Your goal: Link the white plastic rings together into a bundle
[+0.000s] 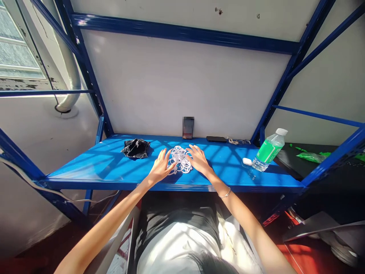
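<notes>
A small pile of white ring-shaped pieces (pixel 180 158) lies on the blue shelf top (pixel 94 167); their exact kind is too small to tell. At the pile's left edge is my left hand (pixel 162 166), its fingers apart and the thumb reaching toward the rings. My right hand (pixel 199 160) rests at the right edge, fingers spread, the tips touching or just over the pieces. Neither hand grips anything that I can see. Left of the pile sits a crumpled black plastic bag (pixel 136 148).
A water bottle (pixel 268 151) with a green label stands at the right, beside a small white case (pixel 246 161). Along the back are a blurred upright object (pixel 188 128), a black phone-like slab (pixel 216 139) and a coiled cable (pixel 238 141). Blue posts (pixel 285 82) frame both sides.
</notes>
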The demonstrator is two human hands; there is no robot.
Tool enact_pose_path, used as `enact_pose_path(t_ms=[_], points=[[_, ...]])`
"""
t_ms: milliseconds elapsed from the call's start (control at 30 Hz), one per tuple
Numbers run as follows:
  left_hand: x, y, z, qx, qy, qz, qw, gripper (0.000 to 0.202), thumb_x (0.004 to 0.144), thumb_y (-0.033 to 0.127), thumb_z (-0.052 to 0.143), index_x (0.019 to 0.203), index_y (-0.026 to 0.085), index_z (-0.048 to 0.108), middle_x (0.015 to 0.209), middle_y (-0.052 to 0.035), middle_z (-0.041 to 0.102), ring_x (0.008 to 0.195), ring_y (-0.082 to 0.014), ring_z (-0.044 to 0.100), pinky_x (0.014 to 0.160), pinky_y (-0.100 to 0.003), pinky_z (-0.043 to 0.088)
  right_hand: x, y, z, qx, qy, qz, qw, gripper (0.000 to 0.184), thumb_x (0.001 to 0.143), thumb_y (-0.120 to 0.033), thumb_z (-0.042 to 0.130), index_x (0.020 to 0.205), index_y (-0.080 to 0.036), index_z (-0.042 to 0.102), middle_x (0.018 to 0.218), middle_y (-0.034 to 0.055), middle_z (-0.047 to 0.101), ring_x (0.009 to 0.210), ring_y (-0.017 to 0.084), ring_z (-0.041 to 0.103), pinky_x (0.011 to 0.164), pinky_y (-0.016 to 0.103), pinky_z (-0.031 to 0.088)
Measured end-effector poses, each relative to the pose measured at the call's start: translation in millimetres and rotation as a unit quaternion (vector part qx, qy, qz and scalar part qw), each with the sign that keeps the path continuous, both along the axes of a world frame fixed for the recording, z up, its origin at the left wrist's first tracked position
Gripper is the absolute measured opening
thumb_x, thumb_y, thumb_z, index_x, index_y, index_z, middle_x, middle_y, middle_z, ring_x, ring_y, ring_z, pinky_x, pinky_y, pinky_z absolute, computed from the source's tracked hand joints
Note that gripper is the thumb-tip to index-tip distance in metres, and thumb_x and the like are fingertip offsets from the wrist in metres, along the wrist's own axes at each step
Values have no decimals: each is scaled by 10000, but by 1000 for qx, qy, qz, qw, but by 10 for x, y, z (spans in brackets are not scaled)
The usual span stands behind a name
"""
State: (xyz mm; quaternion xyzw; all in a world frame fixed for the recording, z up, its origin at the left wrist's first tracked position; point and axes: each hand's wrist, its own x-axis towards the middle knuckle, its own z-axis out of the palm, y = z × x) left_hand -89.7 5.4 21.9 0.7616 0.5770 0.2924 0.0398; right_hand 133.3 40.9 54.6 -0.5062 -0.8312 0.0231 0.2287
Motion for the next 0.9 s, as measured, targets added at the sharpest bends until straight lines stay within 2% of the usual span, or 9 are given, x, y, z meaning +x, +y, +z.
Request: enact_pose_path(t_ms=[100,167,267,367,433,533,733,900], points=[[-44,-73,-220,-4,12,8,1000,833,937,671,375,1563,144,218,1645,-190,174,1533,-363,113,1190,-541,271,-400,92,54,-29,-57,52,997,471,1047,-420,323,1468,-277,477,1644,35,263,1527,304,154,1214,572,147],[-37,-91,-293,-14,16,21,1000,901,914,710,380,1572,126,186,1641,-209,167,1531,-375,104,1190,-544,261,-660,187,93,-51,-98,75,991,484,1046,-435,326,1476,-265,471,1652,45,236,1534,317,124,1210,605,123],[21,-81,-318,-59,19,43,997,999,874,761,398,1580,102,148,1637,-232,150,1527,-390,100,1195,-552,229,-938,331,130,-79,-116,78,987,497,1040,-462,341,1490,-282,454,1652,33,235,1533,337,122,1204,636,116],[98,-62,-300,-101,29,59,993,1045,863,774,388,1572,44,150,1631,-253,133,1528,-391,87,1218,-539,161,-1026,419,118,-125,-147,64,979,484,1034,-439,377,1449,-235,521,1624,73,305,1509,360,202,1202,628,148],[154,-51,-284,-112,36,55,992,1021,878,761,359,1566,31,170,1632,-243,143,1531,-378,95,1226,-521,148,-984,437,88,-120,-161,60,978,457,1025,-401,414,1405,-198,568,1571,102,405,1479,361,274,1191,616,190],[274,-23,-263,-108,40,39,993,949,910,726,320,1564,48,204,1632,-216,186,1530,-352,134,1228,-497,169,-810,425,46,-87,-154,67,982,431,1014,-367,441,1383,-193,578,1498,100,509,1434,342,356,1176,600,229],[695,102,-233,-106,57,-3,993,879,956,666,305,1556,30,229,1622,-220,213,1529,-337,152,1236,-472,168,-286,403,43,-70,-153,21,985,413,1000,-288,435,1359,-153,588,1435,154,558,1370,327,438,1149,550,277],[1105,253,-264,-95,80,-28,992,843,983,628,275,1544,1,238,1606,-242,248,1522,-332,187,1236,-487,167,222,429,15,-70,-152,-32,985,412,987,-302,419,1342,-196,598,1461,128,539,1375,314,440,1142,534,287]])
